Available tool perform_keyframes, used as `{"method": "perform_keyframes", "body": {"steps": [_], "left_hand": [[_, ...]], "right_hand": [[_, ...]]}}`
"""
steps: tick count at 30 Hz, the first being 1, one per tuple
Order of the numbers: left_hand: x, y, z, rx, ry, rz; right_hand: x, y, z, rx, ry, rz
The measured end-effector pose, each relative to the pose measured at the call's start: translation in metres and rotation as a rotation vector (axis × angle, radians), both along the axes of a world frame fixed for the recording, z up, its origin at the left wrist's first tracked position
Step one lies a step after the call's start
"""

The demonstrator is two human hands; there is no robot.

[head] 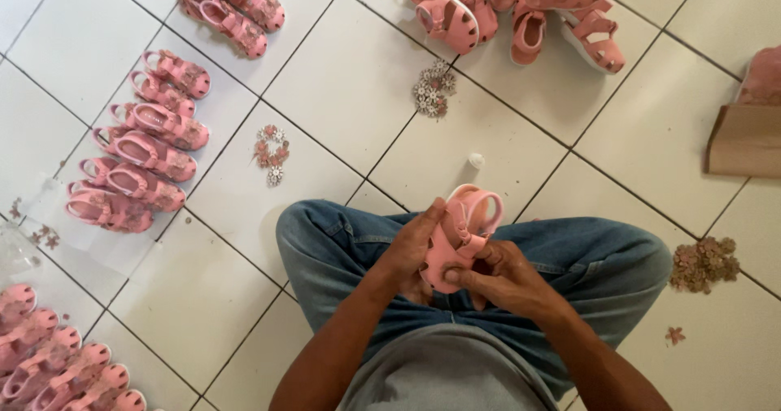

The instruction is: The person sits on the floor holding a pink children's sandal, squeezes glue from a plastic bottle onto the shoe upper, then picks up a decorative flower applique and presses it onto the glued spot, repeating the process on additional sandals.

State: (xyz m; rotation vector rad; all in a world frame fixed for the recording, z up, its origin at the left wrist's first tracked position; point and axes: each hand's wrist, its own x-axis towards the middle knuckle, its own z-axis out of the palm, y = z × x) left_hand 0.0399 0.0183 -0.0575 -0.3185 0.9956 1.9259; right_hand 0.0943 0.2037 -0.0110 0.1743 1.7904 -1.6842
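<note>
Holding one small pink sandal [460, 236] over your crossed legs, near the middle of the view: your left hand [411, 252] clasps its left side, your right hand [504, 277] grips its near end from the right, thumb pressed against the upper. Both hands are closed on the sandal and sit close together.

Item: child-size sandal, solid salmon pink, rounded closed toe area, a looped strap standing up at the far end with a paler lining showing inside the loop. Sole side not visible.

Setting: white tiled floor [350, 86] with dark grout lines; blue jeans [342, 244] under the sandal.

Other stock on the floor:
- row of paired pink sandals [138, 155], far left, with flower trims.
- more pink sandals [57, 366], near left corner.
- heap of plain pink sandals [521, 8], far, right of centre.
- flower trims: one cluster [270, 152] left of centre, one [432, 88] far centre.
- pile of brownish flower trims [704, 263], right, beside your knee.
- cardboard piece [744, 139], far right.
</note>
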Motion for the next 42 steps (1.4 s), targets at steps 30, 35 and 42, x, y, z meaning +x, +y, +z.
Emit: {"method": "perform_keyframes", "body": {"steps": [30, 35, 42], "left_hand": [[-0.021, -0.075, -0.009, 0.120, 0.012, 0.566], [-0.018, -0.081, -0.006, 0.153, 0.123, 0.591], [-0.014, -0.076, 0.011, -0.145, 0.346, 0.511]], "right_hand": [[-0.128, -0.006, -0.119, 0.877, 0.482, -0.478], [-0.124, 0.000, -0.117, 0.687, 0.406, -0.534], [-0.059, 0.024, -0.054, -0.027, 0.239, -0.560]]}}
